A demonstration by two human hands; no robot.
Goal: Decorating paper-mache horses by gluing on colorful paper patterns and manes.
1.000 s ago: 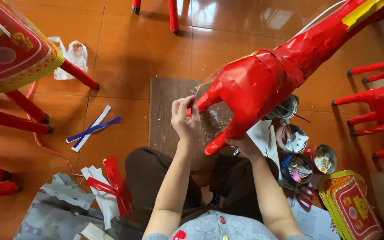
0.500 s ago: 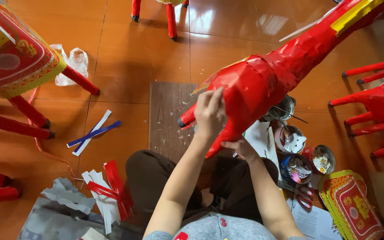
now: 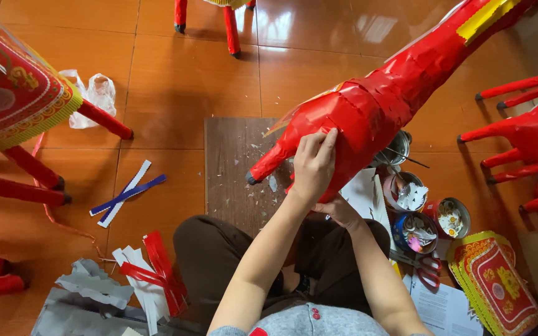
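Hands: left hand (image 3: 311,167) fingers flat on red paper horse head (image 3: 350,124); right hand (image 3: 342,210) props underneath, grip unclear; tins (image 3: 428,218) nearby.

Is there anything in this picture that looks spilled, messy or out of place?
Yes. Small paper scraps lie scattered over the brown board under the red paper horse, and a crumpled plastic bag lies loose on the floor. Nothing looks broken.

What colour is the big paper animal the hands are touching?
The paper animal is shiny red, with a yellow strip higher up its neck. The head view shows it best.
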